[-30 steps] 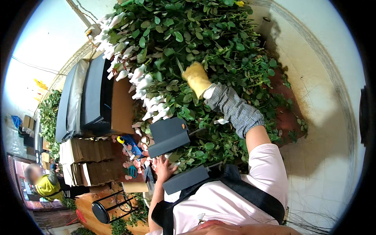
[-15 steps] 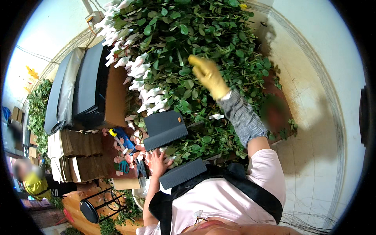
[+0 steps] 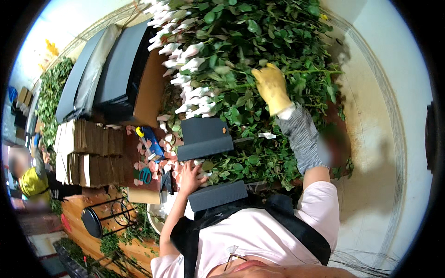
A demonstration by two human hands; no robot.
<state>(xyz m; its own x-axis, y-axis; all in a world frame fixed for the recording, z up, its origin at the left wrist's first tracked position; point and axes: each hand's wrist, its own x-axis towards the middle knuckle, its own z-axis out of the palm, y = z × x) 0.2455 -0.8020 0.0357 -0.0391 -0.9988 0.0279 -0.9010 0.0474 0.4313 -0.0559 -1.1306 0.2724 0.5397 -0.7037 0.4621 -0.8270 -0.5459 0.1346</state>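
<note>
My right hand [image 3: 271, 89], in a yellow glove with a grey knitted sleeve above it, is closed around a long leafy rose stem [image 3: 320, 72]. The stem lies crosswise over a deep pile of leafy rose stems [image 3: 250, 28], whose white-sleeved heads [image 3: 200, 99] line its left side. My bare left hand [image 3: 189, 180] rests low on the table with fingers spread, beside loose pink petals [image 3: 171, 143]. It sits between a folded dark grey card [image 3: 206, 134] and a second dark card [image 3: 218, 195] close to my body.
Stacks of dark sheets [image 3: 123, 65] and brown cardboard pieces [image 3: 92, 139] stand at the left. Teal-handled scissors [image 3: 145, 175] and a blue box [image 3: 152, 143] lie among petals. A black stool [image 3: 92, 222] is on the floor, and a person in yellow [image 3: 34, 180] is farther left.
My right hand has moved from reaching over the pile to gripping a stem, which now shows across the leaves. The left hand stays by the cards. The whole view has shifted slightly.
</note>
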